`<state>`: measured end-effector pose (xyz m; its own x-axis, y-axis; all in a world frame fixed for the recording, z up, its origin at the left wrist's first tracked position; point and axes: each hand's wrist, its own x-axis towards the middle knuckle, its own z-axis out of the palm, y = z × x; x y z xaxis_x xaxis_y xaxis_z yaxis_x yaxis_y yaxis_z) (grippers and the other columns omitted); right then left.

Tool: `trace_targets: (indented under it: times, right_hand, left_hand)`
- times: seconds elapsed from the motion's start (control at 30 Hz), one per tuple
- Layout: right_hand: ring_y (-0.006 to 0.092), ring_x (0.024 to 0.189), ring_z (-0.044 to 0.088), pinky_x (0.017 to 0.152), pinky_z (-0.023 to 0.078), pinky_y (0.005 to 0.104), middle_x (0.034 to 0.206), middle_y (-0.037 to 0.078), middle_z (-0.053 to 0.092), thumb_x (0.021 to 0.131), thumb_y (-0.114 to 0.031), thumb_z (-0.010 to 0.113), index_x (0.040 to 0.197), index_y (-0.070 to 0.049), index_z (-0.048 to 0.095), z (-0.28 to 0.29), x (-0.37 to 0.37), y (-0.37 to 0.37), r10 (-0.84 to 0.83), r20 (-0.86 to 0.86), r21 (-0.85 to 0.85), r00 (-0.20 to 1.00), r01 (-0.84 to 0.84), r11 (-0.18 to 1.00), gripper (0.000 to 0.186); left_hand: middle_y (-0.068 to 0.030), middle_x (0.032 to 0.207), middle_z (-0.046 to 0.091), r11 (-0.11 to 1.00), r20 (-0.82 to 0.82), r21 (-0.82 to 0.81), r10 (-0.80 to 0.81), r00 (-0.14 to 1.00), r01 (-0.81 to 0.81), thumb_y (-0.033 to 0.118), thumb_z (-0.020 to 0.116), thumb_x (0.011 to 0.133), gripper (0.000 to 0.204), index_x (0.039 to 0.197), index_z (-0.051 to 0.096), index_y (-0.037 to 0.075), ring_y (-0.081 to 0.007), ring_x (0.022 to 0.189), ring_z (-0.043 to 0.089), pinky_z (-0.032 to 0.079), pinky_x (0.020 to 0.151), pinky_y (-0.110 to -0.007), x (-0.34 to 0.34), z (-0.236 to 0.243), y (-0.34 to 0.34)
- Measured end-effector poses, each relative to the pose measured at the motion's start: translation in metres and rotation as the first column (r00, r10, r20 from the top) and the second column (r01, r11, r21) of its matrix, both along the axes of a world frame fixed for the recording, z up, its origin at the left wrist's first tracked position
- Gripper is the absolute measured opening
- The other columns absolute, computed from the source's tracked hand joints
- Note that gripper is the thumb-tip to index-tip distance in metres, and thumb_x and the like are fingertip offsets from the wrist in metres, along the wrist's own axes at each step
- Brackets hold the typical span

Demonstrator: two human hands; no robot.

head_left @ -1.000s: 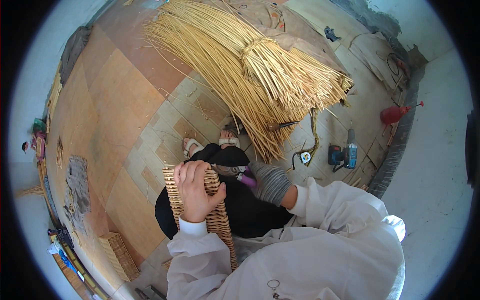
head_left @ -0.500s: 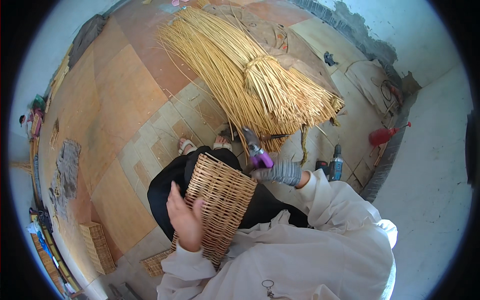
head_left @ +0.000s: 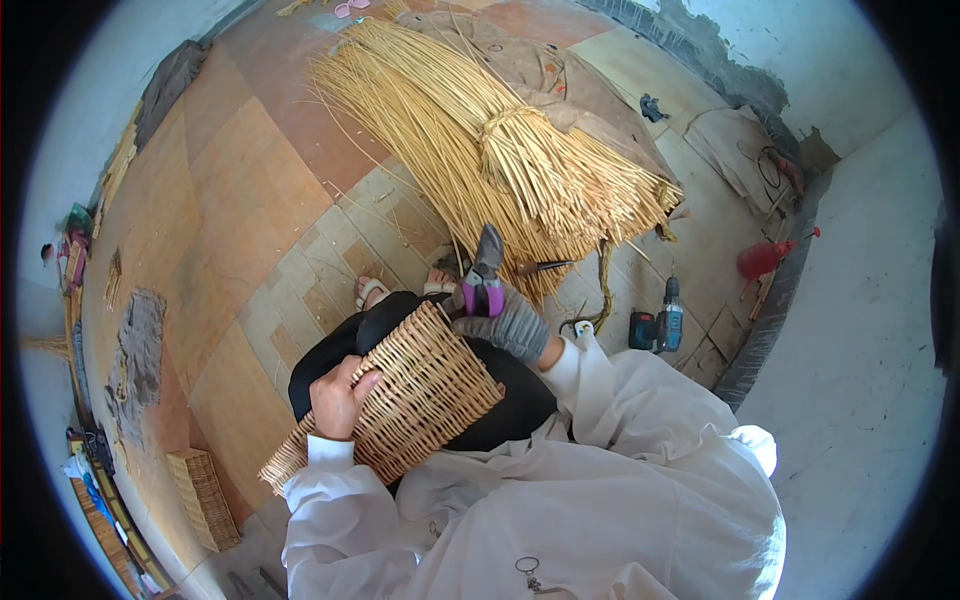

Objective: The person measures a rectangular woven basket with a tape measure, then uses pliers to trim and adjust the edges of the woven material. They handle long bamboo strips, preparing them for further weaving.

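Across my lap, on black cloth, a woven wicker basket (head_left: 425, 385) lies tilted. My bare left hand (head_left: 338, 398) grips its left edge, with the thumb over the woven side and the fingers hidden behind. In a grey glove, my right hand (head_left: 512, 325) is wrapped round pruning shears (head_left: 485, 280) with purple handles. The shears point away from me, just beyond the basket's far corner. Whether their blades are apart is too small to tell.
A large bundle of peeled willow rods (head_left: 480, 140) lies ahead on the floor. To the right are a cordless drill (head_left: 669, 318) and a red oil can (head_left: 765, 258). A dark-handled pointed tool (head_left: 545, 267) rests by the rods. Another wicker basket (head_left: 203, 500) stands at left.
My left hand has gone from open over the basket to gripping its edge. The basket has turned, its near end swinging left. The shears have moved left, toward the basket's far corner.
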<state>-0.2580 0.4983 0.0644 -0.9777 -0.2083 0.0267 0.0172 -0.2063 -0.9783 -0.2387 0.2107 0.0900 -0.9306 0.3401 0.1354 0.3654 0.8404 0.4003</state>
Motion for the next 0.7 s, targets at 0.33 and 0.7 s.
trace_targets:
  times: [0.33,0.7]
  right_hand:
    - [0.035,0.087,0.06,0.079,0.049,0.0383,0.1,0.019,0.061,0.075,-0.018,0.067,0.108,0.0,0.055,0.014,0.021,-0.016,0.204,-0.522,0.598,0.828,0.185,0.78,0.039]
    - [0.0272,0.092,0.06,0.077,0.049,0.0337,0.098,0.014,0.06,0.074,-0.006,0.066,0.107,0.0,0.055,0.011,0.041,-0.027,0.105,-0.364,0.461,0.925,0.081,0.884,0.036]
  left_hand:
    - [-0.014,0.066,0.06,0.999,-0.03,-0.018,-0.038,0.999,0.038,0.041,0.065,0.078,0.035,0.082,0.059,0.006,-0.0334,0.06,0.06,0.046,0.053,-0.04,-0.005,0.0,0.004]
    - [-0.0139,0.075,0.063,0.979,0.142,-0.141,-0.13,0.981,0.15,0.046,0.063,0.077,0.037,0.084,0.062,0.01,-0.032,0.071,0.061,0.047,0.065,-0.042,-0.05,0.01,-0.017]
